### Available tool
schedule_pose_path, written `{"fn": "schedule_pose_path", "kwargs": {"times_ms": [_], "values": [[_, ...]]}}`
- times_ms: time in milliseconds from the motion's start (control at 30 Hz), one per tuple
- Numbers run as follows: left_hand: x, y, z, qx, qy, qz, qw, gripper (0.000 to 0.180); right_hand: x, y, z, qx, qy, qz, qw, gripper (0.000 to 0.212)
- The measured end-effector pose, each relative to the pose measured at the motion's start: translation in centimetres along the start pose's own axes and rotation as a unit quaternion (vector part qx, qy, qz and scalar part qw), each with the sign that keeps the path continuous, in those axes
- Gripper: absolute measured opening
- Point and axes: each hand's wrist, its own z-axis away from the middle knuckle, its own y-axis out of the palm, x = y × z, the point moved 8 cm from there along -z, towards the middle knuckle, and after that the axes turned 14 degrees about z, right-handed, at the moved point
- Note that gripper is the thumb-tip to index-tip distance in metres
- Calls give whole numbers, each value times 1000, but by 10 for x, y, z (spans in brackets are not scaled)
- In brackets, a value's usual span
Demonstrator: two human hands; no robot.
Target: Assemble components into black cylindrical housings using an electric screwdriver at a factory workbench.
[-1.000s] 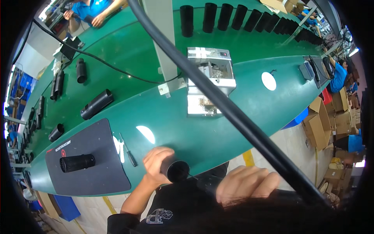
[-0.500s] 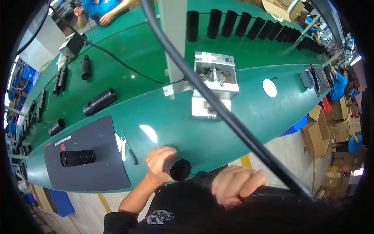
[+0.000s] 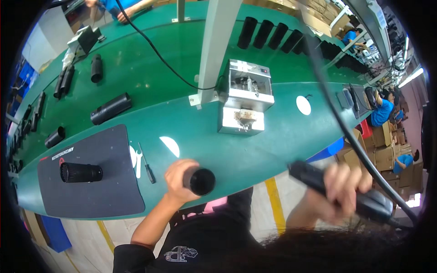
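My left hand point(image 3: 178, 179) is wrapped round a short black tube point(image 3: 202, 182) at the bench's near edge, its round mouth facing me. Off to the right, beyond the bench edge, my right hand point(image 3: 342, 189) grips a black electric screwdriver point(image 3: 309, 175) whose thin bit points left and is smeared by motion. A gap separates the bit from the tube. Beyond both hands stands a metal screw feeder point(image 3: 246, 98). To the left of my left hand lie a hand screwdriver point(image 3: 148, 168) and a white wrench point(image 3: 138, 164).
A ribbed black tube point(image 3: 82, 173) lies on the dark mat point(image 3: 91, 200). More tubes point(image 3: 110, 108) lie at the left, and a row of them point(image 3: 264, 34) stands at the back. A thick black cable point(image 3: 350, 132) crosses the right side. A post point(image 3: 211, 54) rises beside the feeder.
My right hand has swung right with the electric screwdriver, away from the tube's mouth. My left hand still holds the tube, slightly higher in the picture. The view has shifted a little.
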Motion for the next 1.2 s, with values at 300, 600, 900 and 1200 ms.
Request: {"fn": "schedule_pose_path", "kwargs": {"times_ms": [300, 600, 900, 1200], "values": [[-9, -7, 7, 1, -3, 20, 1000, 62, -68, 31, -17, 140, -41, 120, 982, 35], [-9, -13, 20, -32, -26, -12, 999, 68, -86, 38, -23, 175, -23, 93, 980, 34], [-9, -11, 28, -30, 4, 28, 999, 70, -83, 28, -20, 177, 24, 52, 983, 36], [-24, -7, 17, 34, 16, -2, 999, 61, 32, -13, 3, 116, 21, -198, 973, 40]]}}
